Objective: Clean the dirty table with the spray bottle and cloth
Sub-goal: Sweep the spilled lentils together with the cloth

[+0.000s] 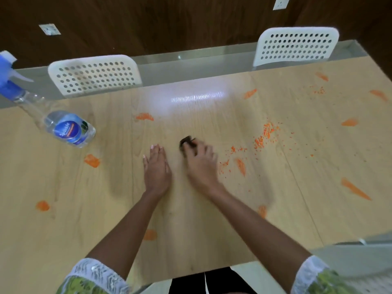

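The light wooden table (191, 219) carries several orange smears and scattered orange crumbs (265, 134). A clear spray bottle (63, 126) with a blue trigger head and blue label stands at the far left, out of reach of both hands. My right hand (200, 164) is blurred and closed on a small dark cloth (186, 141), pressed to the table near the middle. My left hand (157, 168) lies flat on the table just left of it, fingers together, holding nothing.
Two white perforated chairs (93, 74) (297, 46) stand at the table's far edge. A glass border (191, 64) runs along the far side and right corner. Smears lie at left (91, 160), near the front (150, 234) and right (354, 188).
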